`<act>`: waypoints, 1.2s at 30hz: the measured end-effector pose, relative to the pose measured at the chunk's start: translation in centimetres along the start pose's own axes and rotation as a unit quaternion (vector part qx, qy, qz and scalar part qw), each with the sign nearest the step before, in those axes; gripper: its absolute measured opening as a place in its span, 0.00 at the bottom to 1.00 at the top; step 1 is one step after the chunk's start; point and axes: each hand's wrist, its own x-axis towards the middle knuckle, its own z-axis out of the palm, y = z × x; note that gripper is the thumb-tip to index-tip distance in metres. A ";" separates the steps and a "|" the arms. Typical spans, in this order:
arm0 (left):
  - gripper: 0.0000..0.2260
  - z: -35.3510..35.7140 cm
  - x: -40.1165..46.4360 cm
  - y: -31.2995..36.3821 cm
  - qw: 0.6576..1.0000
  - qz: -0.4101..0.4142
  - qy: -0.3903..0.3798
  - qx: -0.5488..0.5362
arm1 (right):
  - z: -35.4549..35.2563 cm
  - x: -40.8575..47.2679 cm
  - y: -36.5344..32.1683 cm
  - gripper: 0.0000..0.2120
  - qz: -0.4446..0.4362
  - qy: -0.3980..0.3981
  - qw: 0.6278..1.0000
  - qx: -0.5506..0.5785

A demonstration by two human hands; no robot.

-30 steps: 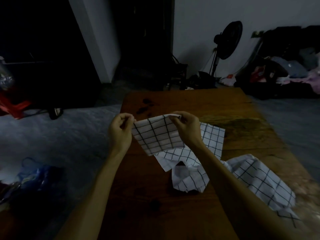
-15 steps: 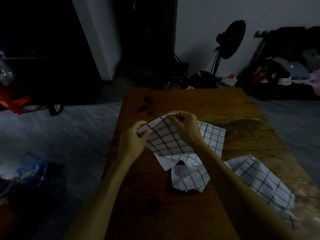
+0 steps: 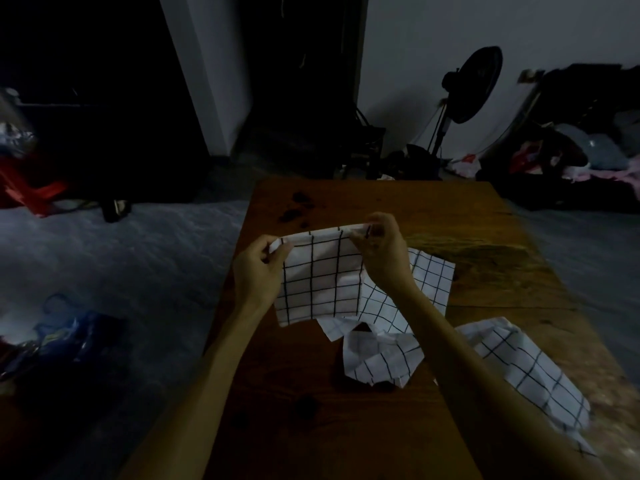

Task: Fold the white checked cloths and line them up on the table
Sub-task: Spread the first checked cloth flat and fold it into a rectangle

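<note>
Dim home room: standing fan [image 3: 476, 86], heaped clothes [image 3: 571, 157].

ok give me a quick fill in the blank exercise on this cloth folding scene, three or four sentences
1. Both hands pinch the held cloth along its ____ edge.
2. The right hand grips the corner on the side nearer the standing ____.
3. The table is made of ____.
4. The left hand holds the cloth above the table's ____ edge.

Missing words: top; fan; wood; left

The folded cloth [image 3: 320, 275] now hangs squarer, its top edge level between left hand [image 3: 258, 268] and right hand [image 3: 379, 252].
</note>
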 end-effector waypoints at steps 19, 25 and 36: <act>0.08 -0.2 -1.3 0.5 0.998 0.008 -0.045 0.052 | 4.6 -0.3 -4.1 0.08 -0.239 -0.121 0.955 -0.130; 0.10 -0.4 -2.6 -0.1 0.994 -0.068 -0.033 0.079 | 3.5 0.0 -5.2 0.08 -0.182 -0.046 0.981 -0.055; 0.14 -0.1 -3.0 -2.4 0.966 -0.130 -0.152 0.161 | 2.0 1.1 -5.0 0.09 -0.174 0.018 0.983 -0.053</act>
